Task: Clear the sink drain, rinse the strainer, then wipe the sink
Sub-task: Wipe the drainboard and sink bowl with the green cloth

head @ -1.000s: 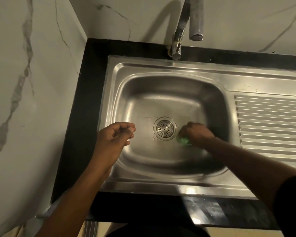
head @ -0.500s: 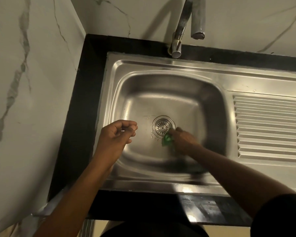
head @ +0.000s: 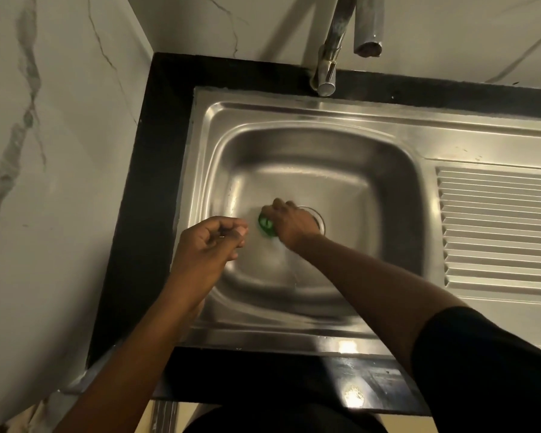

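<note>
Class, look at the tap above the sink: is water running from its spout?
No. The spout shows no stream, and the right hand scrubs the sink with a green scrubber.

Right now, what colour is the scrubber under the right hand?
Green, seen in the head view: the scrubber under the right hand.

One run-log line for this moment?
step: wiping sink | right hand: green scrubber, beside drain | left hand: curled, idle

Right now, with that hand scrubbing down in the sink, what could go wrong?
The right hand presses the green scrubber right beside the drain; it could snag there. The left hand, loosely curled over the sink, seems to pinch something small, which could drop into the basin.
</note>
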